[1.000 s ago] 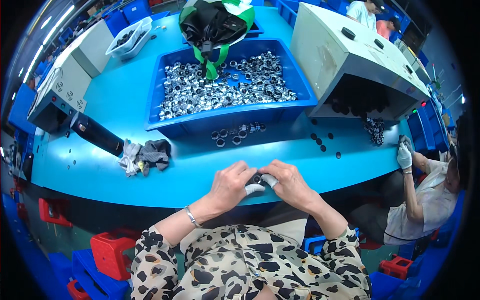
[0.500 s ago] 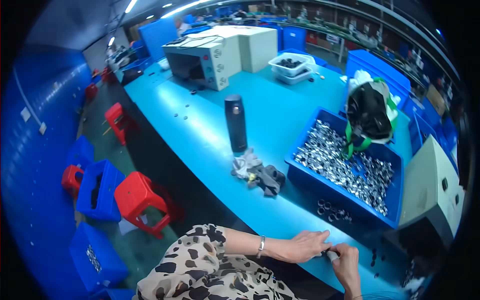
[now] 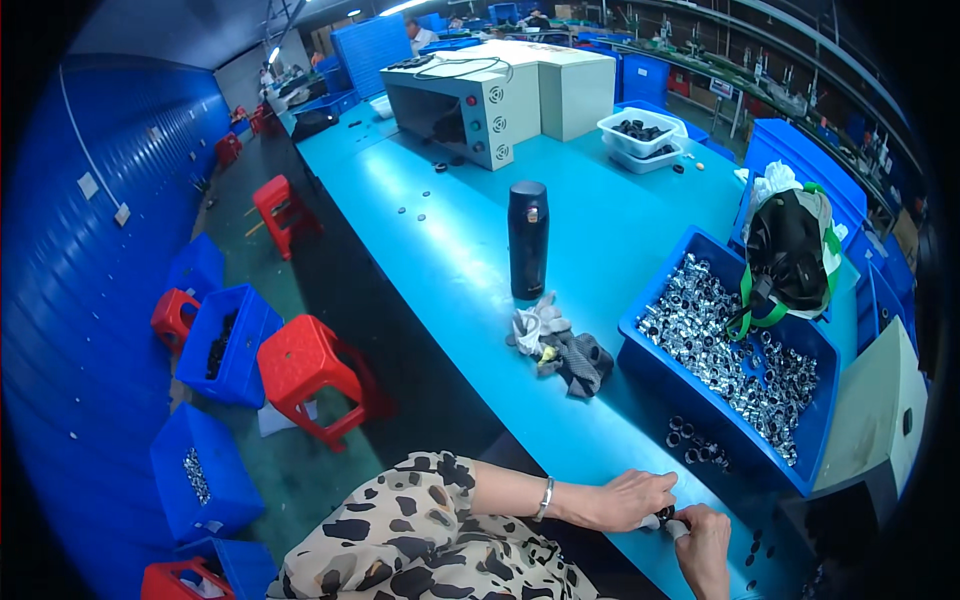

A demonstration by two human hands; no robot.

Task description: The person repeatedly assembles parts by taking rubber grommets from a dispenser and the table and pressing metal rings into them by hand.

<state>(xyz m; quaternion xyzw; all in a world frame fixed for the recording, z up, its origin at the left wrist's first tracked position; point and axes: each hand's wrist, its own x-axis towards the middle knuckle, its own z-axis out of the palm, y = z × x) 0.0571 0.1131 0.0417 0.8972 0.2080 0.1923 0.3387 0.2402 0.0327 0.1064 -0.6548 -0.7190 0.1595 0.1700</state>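
Note:
My left hand (image 3: 632, 499) and my right hand (image 3: 706, 548) meet over the near edge of the blue table, fingers bent inward and pinched. Between their fingertips shows a small dark round part (image 3: 664, 513); its exact kind is too small to tell. White covers wrap some fingertips. Just beyond the hands, several shiny metal rings (image 3: 690, 440) lie on the tabletop. A large blue bin (image 3: 690, 407) behind them holds many more such silver rings. Small black discs (image 3: 755, 547) are scattered to the right of my right hand.
A black bottle (image 3: 528, 240) stands upright behind crumpled grey gloves (image 3: 575, 360). The bin has a black bag (image 3: 788, 250) with green straps at its far corner. Further off are a beige machine (image 3: 500, 90) and stacked white tubs (image 3: 640, 140). Red stools (image 3: 305, 365) and blue crates stand left.
The whole view has swung left, so the table and bin appear further right. My hands stay together at the table edge, and the dark part shows more plainly between them.

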